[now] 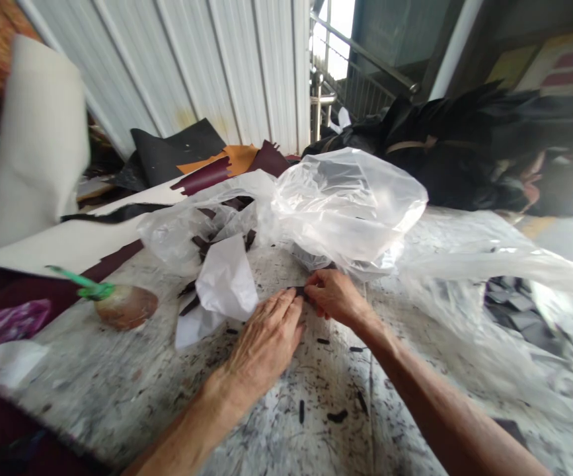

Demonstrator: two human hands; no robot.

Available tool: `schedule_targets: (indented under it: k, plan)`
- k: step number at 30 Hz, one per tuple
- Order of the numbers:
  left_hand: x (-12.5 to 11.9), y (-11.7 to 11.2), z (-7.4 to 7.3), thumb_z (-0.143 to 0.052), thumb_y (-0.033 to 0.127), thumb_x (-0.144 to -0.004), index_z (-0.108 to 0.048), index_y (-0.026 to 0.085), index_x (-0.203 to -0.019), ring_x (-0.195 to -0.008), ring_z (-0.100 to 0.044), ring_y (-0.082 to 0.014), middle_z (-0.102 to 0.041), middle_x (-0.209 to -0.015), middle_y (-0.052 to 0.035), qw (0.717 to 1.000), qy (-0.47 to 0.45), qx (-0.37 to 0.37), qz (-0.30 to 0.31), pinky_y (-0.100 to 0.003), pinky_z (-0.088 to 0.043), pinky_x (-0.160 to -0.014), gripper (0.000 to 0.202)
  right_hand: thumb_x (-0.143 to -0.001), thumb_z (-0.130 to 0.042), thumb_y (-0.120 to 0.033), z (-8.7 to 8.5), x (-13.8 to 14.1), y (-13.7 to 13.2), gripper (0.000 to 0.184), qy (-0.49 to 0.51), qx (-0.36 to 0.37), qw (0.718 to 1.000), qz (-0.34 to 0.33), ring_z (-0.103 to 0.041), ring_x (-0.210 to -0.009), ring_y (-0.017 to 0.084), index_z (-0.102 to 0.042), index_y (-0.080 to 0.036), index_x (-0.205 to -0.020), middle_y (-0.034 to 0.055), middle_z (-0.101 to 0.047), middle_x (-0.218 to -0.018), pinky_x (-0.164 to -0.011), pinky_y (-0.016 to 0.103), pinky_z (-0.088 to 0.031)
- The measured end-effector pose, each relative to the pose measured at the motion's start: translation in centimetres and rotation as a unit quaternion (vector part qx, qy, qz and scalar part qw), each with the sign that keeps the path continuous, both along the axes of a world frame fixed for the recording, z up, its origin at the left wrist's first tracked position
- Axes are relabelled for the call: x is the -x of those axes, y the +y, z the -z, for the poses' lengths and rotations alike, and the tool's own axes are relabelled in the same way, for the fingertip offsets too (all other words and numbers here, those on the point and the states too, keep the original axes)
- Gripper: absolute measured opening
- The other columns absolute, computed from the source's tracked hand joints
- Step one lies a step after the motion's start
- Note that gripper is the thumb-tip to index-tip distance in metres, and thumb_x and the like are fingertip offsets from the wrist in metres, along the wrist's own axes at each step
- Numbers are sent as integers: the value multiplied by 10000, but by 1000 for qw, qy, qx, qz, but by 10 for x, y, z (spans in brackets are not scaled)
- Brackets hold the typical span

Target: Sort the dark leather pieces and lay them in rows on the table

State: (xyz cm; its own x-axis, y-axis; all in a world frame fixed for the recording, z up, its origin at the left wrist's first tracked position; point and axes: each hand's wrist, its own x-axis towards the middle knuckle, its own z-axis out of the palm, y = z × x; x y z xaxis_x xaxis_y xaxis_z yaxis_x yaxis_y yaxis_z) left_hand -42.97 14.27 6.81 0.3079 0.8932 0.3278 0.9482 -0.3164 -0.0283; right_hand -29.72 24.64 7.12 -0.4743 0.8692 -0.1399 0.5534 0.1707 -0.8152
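Observation:
My left hand [264, 340] and my right hand [336, 297] meet at the middle of a stained, speckled work table [276, 403]. Between their fingertips is a small dark strip of leather [299, 291], mostly hidden by my fingers. Crumpled clear plastic sheeting [345, 205] rises just beyond my right hand. A crumpled piece of white paper [224, 281] lies just beyond my left hand. Small dark leather scraps [322, 341] are scattered on the table below my hands.
A round brown object with a green handle [125, 307] stands at the table's left. Purple-patterned cloth [3, 334] lies at the left edge. Leather sheets [207, 175] and a tall white roll [38, 142] stand behind. A black bundle [445, 145] lies at back right, before a corrugated metal wall [217, 59].

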Motion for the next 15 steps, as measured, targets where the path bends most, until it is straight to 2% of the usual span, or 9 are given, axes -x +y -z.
schedule_targets:
  k: [2, 4, 6, 8, 10, 12, 13, 15]
  plan:
    - [5, 5, 9, -503, 194, -853, -521, 86, -1222, -1121, -561, -292, -596, -1230, -176, 999, 11, -13, 28, -435, -479, -916, 385, -892, -545, -328, -5, 0, -4, 224, -29, -31, 999, 6, -586, -546, 99, -621, -130, -820, -15, -629, -670, -542, 250, -493]
    - [13, 12, 20, -469, 243, -869, -517, 104, -1233, -1091, -582, -296, -612, -1211, -171, 998, 25, -39, 41, -450, -480, -901, 392, -880, -549, -277, -12, -1, -8, 184, -53, -70, 996, 15, -628, -679, 135, -648, -123, -862, 35, -679, -789, -634, 283, -498]
    - [21, 23, 29, -429, 308, -886, -534, 135, -1215, -1051, -608, -287, -635, -1181, -150, 997, 22, -49, 61, -442, -487, -882, 386, -830, -532, -166, -19, -7, -14, 171, -71, -108, 991, 20, -639, -756, 178, -674, -112, -910, 87, -708, -856, -640, 263, -461]
    - [26, 32, 33, -404, 382, -891, -582, 166, -1145, -1010, -629, -278, -660, -1146, -127, 996, 15, -56, 72, -425, -493, -868, 378, -819, -507, -160, -29, -21, -26, 204, -77, -139, 987, 6, -630, -715, 173, -679, -135, -924, 68, -714, -815, -583, 240, -419]
    - [26, 38, 30, -395, 453, -884, -609, 179, -1107, -996, -631, -285, -670, -1124, -118, 996, 19, -60, 62, -425, -491, -863, 412, -818, -535, -238, -37, -48, -44, 169, -77, -150, 986, -20, -589, -595, 147, -686, -163, -811, 32, -689, -685, -506, 228, -363]
    - [24, 42, 21, -388, 511, -873, -628, 176, -1079, -988, -628, -293, -676, -1094, -119, 997, 16, -52, 58, -429, -490, -861, 460, -835, -537, -304, -41, -90, -64, 213, -78, -134, 988, -14, -514, -494, 111, -664, -173, -726, 6, -641, -596, -447, 216, -307]
    - [22, 43, 15, -380, 526, -870, -641, 181, -1051, -976, -629, -292, -679, -1070, -117, 997, 8, -45, 59, -427, -491, -859, 469, -866, -511, -321, -41, -116, -73, 236, -63, -118, 991, 17, -494, -482, 92, -653, -180, -741, -10, -632, -603, -445, 200, -308]
    - [19, 45, 5, -368, 517, -874, -661, 208, -974, -947, -630, -285, -679, -1010, -107, 997, -17, -34, 61, -415, -488, -863, 438, -879, -490, -304, -34, -169, -89, 246, -87, -99, 983, 130, -506, -502, 93, -630, -185, -716, -16, -619, -614, -460, 195, -329]
